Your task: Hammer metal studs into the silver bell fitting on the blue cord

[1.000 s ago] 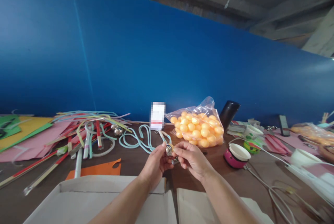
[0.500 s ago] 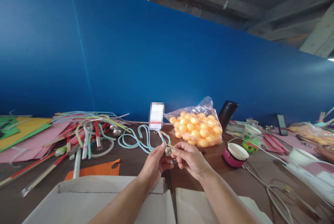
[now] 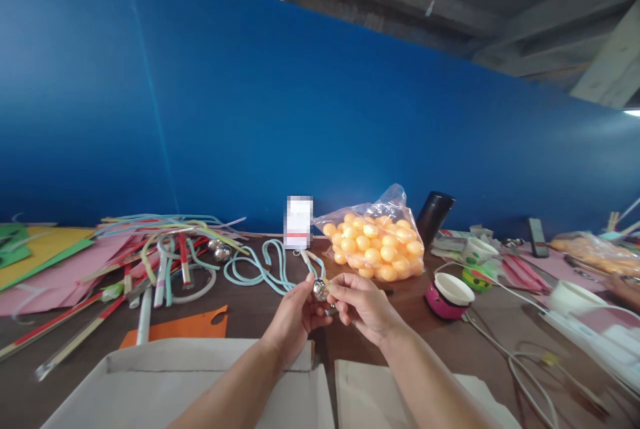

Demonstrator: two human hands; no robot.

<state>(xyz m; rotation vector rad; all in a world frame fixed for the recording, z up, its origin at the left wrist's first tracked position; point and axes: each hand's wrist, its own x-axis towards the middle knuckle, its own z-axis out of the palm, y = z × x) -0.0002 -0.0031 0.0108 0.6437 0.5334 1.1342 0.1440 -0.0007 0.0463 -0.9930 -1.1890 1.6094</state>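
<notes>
A small shiny silver ball (image 3: 320,290), much like a jingle bell, is pinched between my two hands above the table. My left hand (image 3: 295,316) grips it from the left with thumb and fingers, the other fingers curled below. From the right, the thumb and index finger of my right hand (image 3: 364,304) press on it. Another small shiny piece (image 3: 332,307) shows between the hands beneath the ball, partly hidden. Just behind lies a light blue cord (image 3: 270,276) in loops, with a white badge (image 3: 299,222) at its end.
A clear bag of orange balls (image 3: 375,246) stands behind my right hand, beside a black cylinder (image 3: 435,219). Right are a pink-banded cup (image 3: 450,296) and white cables (image 3: 507,354). Left lie sticks, tubes and silver balls (image 3: 221,252). Pale paper or cardboard (image 3: 165,389) lies in front.
The silver ball has turned slightly between my fingers and shows a smoother, brighter face. Both hands keep their hold, and the view has shifted a little.
</notes>
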